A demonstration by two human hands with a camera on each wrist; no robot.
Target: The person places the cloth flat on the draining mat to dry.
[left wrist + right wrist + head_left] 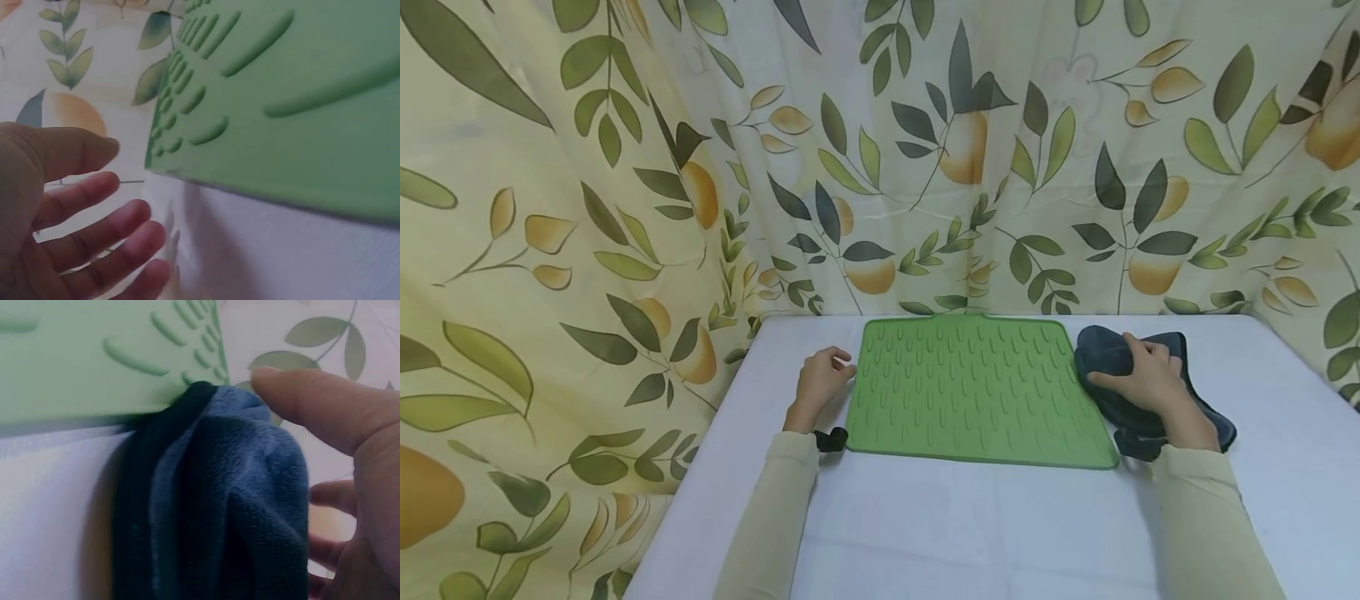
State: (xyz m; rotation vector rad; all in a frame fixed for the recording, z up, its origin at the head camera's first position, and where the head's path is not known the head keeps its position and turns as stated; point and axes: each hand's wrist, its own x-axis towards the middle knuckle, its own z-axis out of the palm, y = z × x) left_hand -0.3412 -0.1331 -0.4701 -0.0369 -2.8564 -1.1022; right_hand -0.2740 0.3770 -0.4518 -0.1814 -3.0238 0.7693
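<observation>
A green rubbery mat (970, 392) with raised elongated ridges lies on the white table. Beside its left edge is my left hand (822, 382), fingers loosely bent and holding nothing; the left wrist view shows thumb and fingers (115, 240) apart, short of the mat (300, 156). A dark blue, plush-looking cloth (1105, 354) lies bunched at the mat's right edge, one end touching or overlapping it. Over this cloth (250, 469) rests my right hand (1153, 379), thumb and fingers spread; the thumb tip is at its folded edge, with the other fingers partly hidden behind it.
A white-covered table (925, 533) extends in front of the mat and to both sides. Behind and to the left hangs a curtain (865, 167) printed with leaves and orange fruit. A dark wrist strap mount (831, 439) sits beside the left wrist.
</observation>
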